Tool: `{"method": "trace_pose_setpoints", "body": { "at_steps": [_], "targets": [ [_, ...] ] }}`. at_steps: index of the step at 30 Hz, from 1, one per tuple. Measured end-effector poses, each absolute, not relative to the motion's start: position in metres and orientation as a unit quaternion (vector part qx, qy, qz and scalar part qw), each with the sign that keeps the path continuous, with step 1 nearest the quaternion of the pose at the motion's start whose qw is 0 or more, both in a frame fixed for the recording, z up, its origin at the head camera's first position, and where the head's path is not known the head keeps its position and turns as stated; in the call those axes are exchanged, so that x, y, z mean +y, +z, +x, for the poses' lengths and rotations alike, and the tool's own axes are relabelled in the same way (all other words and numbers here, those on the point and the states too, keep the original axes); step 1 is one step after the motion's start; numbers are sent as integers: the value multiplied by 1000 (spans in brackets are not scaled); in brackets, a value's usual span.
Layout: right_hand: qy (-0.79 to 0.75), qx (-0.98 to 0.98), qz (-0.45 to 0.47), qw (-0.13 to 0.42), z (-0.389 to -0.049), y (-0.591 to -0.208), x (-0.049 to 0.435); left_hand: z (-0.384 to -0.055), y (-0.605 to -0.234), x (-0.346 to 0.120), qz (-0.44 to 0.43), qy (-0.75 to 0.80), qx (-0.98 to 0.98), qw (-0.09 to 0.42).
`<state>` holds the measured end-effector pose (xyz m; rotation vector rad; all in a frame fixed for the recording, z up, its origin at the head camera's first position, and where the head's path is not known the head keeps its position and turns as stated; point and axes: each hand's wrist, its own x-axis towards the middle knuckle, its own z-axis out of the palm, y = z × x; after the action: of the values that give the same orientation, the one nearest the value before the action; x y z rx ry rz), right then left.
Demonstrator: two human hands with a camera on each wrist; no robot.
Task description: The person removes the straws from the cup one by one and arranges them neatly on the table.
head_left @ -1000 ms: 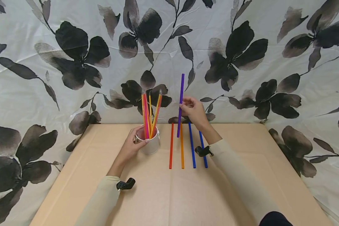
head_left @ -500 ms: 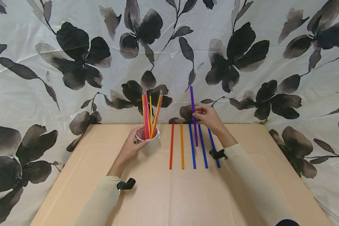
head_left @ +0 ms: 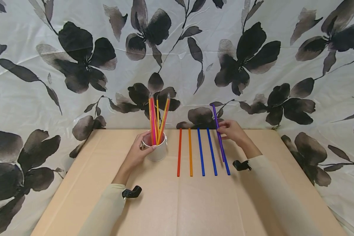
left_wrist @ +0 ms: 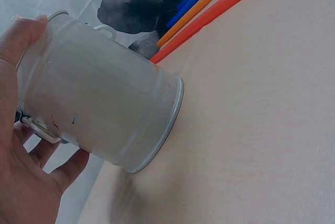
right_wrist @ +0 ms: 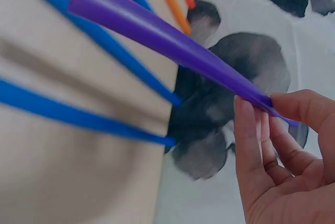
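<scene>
My left hand [head_left: 135, 152] grips the side of a small white bucket [head_left: 157, 155], thumb near the rim in the head view. Several pink and yellow straws [head_left: 153, 121] stand in it. In the left wrist view the bucket [left_wrist: 99, 88] hides part of the fingers. My right hand [head_left: 233, 132] pinches a purple straw [head_left: 216, 114] between thumb and fingers. The purple straw [right_wrist: 157, 35] is tilted above the rightmost blue straw [head_left: 227, 168], partly covering it in the head view. Left of that lie a red straw [head_left: 179, 154], an orange straw [head_left: 190, 154] and two blue straws [head_left: 201, 154].
The straws lie side by side with their far ends at the back edge of the light wooden table [head_left: 177, 206]. Behind the table hangs a white cloth [head_left: 194, 75] with dark flowers. Each wrist wears a black band device [head_left: 131, 192].
My right hand has carried the purple straw to the right and lower, from over the orange straw to over the rightmost blue one. The left hand and bucket stay put.
</scene>
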<state>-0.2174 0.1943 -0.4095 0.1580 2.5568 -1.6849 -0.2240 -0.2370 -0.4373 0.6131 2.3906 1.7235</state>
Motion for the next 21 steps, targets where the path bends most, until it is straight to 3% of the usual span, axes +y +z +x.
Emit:
{"method": "trace_pose_setpoints", "body": {
  "at_steps": [21],
  "targets": [
    [-415, 895, 132, 90, -202, -458, 246, -225, -440, -236, 203, 575, 791, 57]
  ]
}}
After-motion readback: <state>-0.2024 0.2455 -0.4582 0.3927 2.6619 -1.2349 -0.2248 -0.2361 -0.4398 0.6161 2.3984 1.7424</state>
